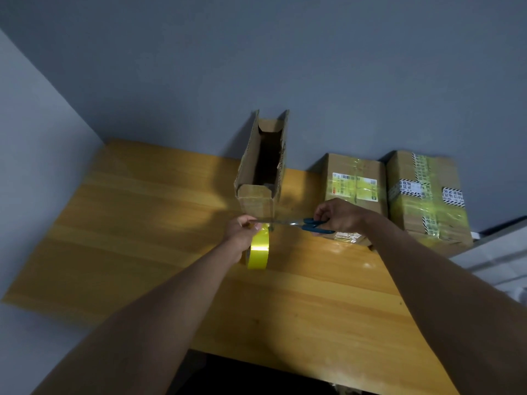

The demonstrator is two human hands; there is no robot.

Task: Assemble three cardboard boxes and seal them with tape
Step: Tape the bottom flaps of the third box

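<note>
A tall narrow cardboard box (256, 166) stands on the wooden table (142, 223) with its top flaps open. Just in front of it my left hand (242, 232) grips a yellow tape roll (258, 252) that hangs below the hand. My right hand (339, 216) holds blue-handled scissors (313, 225); their blades point left and reach the tape near the box's lower front edge. Two closed boxes stand at the back right: one with a shipping label (356, 183) and one wrapped in yellowish printed tape (427, 198).
The table stands against a grey wall, with another wall at the left. A pale ledge or piece of furniture (499, 258) adjoins the table at the right. A dark gap shows below the table's near edge.
</note>
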